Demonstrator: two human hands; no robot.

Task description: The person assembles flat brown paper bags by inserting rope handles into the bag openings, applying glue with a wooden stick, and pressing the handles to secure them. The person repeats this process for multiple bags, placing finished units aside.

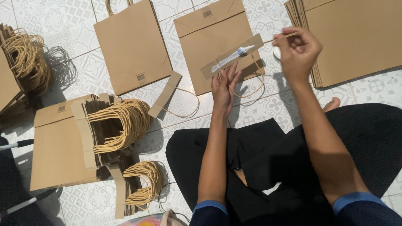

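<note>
Head view, looking straight down at my lap and a patterned white tiled floor (83, 67). My left hand (224, 86) is stretched forward with fingers mostly straight and spread, its fingertips touching the lower edge of a brown cardboard strip (232, 56) that carries a looped twine handle (251, 90). I cannot tell whether that hand pinches the strip or only steadies it. My right hand (298, 50) is raised at the strip's right end, fingers curled closed around a thin stick-like tool (282, 38); a streak of white glue (234, 56) runs along the strip's middle. The strip hovers tilted over a flat brown paper bag (209, 42) lying on the floor just ahead of my hands.

To the left of that bag lies a second flat paper bag (132, 46). Between them, nearer to me, a loose handle strip (165, 94) with its twine loop rests on the tiles. At left sits a stack of bags (54, 146) with a bundle of handle strips (117, 123) piled on it, and a smaller bundle (140, 184) below. A tall stack of bags (356, 37) fills the upper right corner. Black trousers (259, 167) cover my crossed legs.
</note>
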